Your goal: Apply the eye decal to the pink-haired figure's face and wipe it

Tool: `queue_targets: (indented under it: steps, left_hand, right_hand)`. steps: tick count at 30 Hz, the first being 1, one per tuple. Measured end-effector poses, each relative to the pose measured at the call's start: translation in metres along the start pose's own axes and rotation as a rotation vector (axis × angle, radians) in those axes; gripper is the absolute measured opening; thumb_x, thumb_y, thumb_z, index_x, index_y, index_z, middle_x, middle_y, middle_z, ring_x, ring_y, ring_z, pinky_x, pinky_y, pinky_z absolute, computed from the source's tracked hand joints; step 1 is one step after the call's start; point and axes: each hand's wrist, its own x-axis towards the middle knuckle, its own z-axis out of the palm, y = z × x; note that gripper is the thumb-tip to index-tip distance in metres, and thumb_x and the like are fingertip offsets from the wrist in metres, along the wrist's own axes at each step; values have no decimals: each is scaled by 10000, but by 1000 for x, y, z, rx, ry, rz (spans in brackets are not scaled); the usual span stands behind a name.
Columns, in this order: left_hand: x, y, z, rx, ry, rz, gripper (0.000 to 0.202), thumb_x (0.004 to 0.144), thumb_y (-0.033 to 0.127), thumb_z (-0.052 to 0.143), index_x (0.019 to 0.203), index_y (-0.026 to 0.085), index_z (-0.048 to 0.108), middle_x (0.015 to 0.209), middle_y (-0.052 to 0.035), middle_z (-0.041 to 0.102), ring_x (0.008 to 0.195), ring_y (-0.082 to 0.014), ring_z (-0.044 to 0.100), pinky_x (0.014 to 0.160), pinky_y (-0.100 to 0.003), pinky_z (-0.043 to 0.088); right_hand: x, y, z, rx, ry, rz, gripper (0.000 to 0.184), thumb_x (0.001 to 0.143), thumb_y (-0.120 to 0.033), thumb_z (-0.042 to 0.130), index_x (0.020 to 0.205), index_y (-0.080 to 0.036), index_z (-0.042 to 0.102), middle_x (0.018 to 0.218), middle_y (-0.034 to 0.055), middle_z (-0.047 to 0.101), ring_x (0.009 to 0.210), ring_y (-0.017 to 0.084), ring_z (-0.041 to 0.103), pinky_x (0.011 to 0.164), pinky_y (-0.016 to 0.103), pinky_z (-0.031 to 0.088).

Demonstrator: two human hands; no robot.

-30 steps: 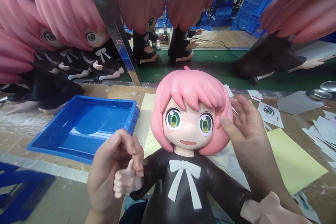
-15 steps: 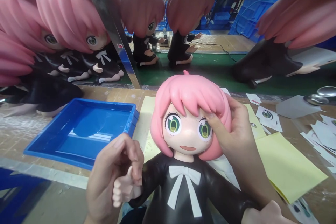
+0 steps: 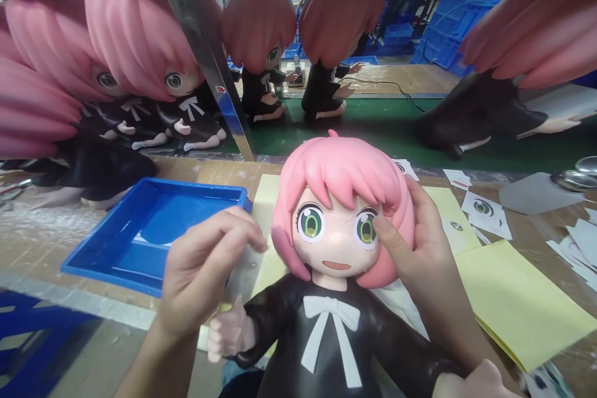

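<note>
A large figure with pink hair, green eyes and a black dress with a white bow leans back in front of me, facing up. My right hand grips the side of its head, the thumb lying by the outer edge of the eye on the right and the fingers behind the hair. My left hand hovers left of the head, above the figure's small raised hand. Its fingers are curled together; whatever may be between them is hidden. Both eyes and the open mouth show on the face.
A blue tray of water stands on the left. Yellow sheets and eye decal papers lie on the right, near a shiny metal object. Several similar figures line the green belt behind a metal post.
My left hand has lifted off the figure's small hand and moved up toward the head. My right hand keeps its hold on the head. The view has shifted slightly.
</note>
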Motion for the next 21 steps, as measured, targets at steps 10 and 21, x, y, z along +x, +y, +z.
queue_targets:
  steps: [10, 21]
  left_hand:
    - [55, -10, 29, 726, -183, 809, 99, 933, 221, 677, 1019, 209, 724, 1195, -128, 708, 1137, -282, 636, 926, -472, 519]
    - [70, -7, 49, 1100, -222, 1095, 484, 1095, 489, 353, 1171, 201, 733, 1322, -49, 725, 1195, -237, 636, 1028, -437, 501]
  right_hand:
    - [1, 1, -1, 130, -69, 72, 899, 799, -626, 865, 1558, -398, 440, 1554, 16, 495, 1418, 323, 497, 1191, 555, 460]
    - [-15, 3, -5, 52, -53, 143, 1071, 741, -654, 867, 1623, -366, 334, 1649, 32, 362, 1502, 359, 375, 1238, 650, 351]
